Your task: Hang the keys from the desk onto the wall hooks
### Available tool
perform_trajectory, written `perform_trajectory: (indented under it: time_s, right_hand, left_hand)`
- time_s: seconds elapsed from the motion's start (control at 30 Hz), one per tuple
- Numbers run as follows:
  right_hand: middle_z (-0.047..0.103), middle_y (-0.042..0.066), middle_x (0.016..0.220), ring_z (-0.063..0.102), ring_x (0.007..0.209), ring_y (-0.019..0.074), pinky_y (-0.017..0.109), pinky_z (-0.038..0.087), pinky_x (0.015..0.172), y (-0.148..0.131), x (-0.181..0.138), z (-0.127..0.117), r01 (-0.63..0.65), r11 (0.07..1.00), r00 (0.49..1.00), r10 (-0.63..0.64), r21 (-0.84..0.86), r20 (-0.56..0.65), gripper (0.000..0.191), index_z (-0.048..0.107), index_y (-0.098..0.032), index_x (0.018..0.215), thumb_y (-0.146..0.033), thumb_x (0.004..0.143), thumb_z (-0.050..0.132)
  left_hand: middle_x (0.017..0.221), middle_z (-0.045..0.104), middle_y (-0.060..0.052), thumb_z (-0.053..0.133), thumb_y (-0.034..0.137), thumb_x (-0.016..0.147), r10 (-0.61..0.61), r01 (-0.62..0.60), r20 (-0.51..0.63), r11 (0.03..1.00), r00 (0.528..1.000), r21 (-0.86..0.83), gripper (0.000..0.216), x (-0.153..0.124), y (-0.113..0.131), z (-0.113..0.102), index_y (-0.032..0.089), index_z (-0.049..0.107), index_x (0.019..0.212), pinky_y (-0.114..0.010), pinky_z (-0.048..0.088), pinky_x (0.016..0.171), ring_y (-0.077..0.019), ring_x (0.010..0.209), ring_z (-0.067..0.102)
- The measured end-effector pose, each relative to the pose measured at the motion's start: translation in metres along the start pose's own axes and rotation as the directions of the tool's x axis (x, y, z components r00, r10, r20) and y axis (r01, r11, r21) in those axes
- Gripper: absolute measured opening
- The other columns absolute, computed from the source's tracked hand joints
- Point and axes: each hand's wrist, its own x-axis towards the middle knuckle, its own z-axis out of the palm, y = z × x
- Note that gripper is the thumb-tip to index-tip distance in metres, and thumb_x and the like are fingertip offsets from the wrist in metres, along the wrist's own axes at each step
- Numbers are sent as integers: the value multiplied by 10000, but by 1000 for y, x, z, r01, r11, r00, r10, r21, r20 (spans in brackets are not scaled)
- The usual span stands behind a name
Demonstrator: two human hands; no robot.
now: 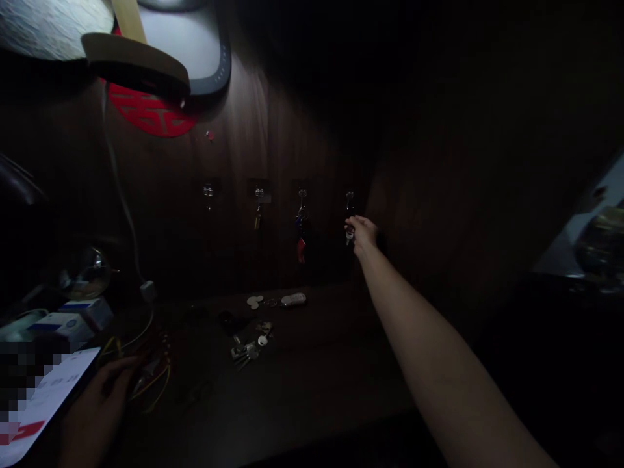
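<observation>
Right grip pinching keys (hook just above)

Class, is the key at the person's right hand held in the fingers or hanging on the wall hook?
Held: the right hand grips the key, below the rightmost wall hook.

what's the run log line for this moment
right hand: holds small key below fourth wall hook | left hand: beside phone, colored wires | rest: loose keys on dark tabletop
</observation>
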Motion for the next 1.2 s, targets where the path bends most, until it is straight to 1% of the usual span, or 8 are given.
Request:
perform_trajectory:
  time_s: [0.17, 0.43, 0.57, 0.73, 0.87, 1.03, 1.13, 1.2]
  right_hand:
    - [608, -66, 559, 542, 444, 63, 135, 361, 377, 12, 0, -1, -54, 998, 998, 55, -27, 18, 97, 534, -189, 725, -131, 720, 612]
    - [646, -55, 671, 602, 591, 64, 162, 454, 538, 38, -14, -26, -131, 986, 991, 133, -105, 12, 84, 603, -212, 755, -152, 704, 632]
    - [664, -38, 701, 626, 670, 97, 202, 487, 603, 54, -35, -42, -167, 978, 984, 172, -128, 34, 125, 614, -223, 749, -144, 659, 651]
    - [674, -11, 706, 630, 687, 121, 212, 491, 591, 76, -77, -57, -210, 964, 969, 227, -164, 98, 120, 629, -219, 722, -151, 626, 656]
    - [685, 5, 726, 633, 685, 126, 210, 481, 578, 92, -117, -62, -239, 948, 947, 275, -210, 164, 123, 646, -209, 720, -171, 604, 658]
    - [694, 22, 736, 641, 703, 146, 220, 465, 581, 107, -166, -54, -247, 928, 903, 325, -278, 280, 127, 670, -193, 721, -205, 596, 650]
    - [691, 21, 747, 641, 720, 161, 247, 469, 610, 116, -191, -46, -200, 923, 868, 323, -329, 378, 115, 666, -195, 727, -220, 626, 618]
    - [685, 19, 768, 639, 757, 173, 284, 480, 676, 122, -205, -42, -98, 922, 848, 274, -373, 454, 102, 654, -200, 731, -222, 662, 583]
  left_hand:
    - [1064, 655, -34, 345, 507, 784, -23, 22, 76, 1000, 997, 19, 382, 0, 2, 0, 280, 605, 946, -398, 465, 852, -274, 992, 606]
    - [1045, 660, -29, 345, 482, 772, -49, 49, 94, 999, 994, 0, 357, -7, 14, -5, 280, 596, 928, -387, 466, 855, -276, 1007, 603]
    - [1061, 662, -41, 373, 443, 766, -17, 21, 84, 999, 996, -38, 323, -8, 14, -5, 264, 597, 916, -395, 459, 872, -277, 1025, 597]
    - [1014, 688, -40, 393, 418, 768, 40, -39, 86, 999, 995, -17, 305, -7, 9, -4, 260, 609, 913, -405, 488, 828, -274, 962, 630]
    - [1036, 697, -39, 411, 420, 775, 179, -181, 79, 983, 981, 10, 307, -4, 3, 2, 253, 631, 908, -405, 499, 824, -267, 952, 643]
    - [1013, 713, -72, 441, 428, 758, 430, -435, 90, 899, 898, 54, 327, 0, -6, 12, 231, 668, 885, -387, 508, 832, -270, 959, 647]
    - [999, 721, -72, 443, 466, 761, 522, -533, 131, 844, 843, 65, 368, 1, -7, 17, 227, 678, 913, -376, 509, 845, -265, 959, 651]
    - [1013, 719, -65, 442, 479, 770, 567, -579, 141, 813, 811, 65, 383, 0, -7, 18, 229, 677, 940, -360, 508, 855, -254, 971, 650]
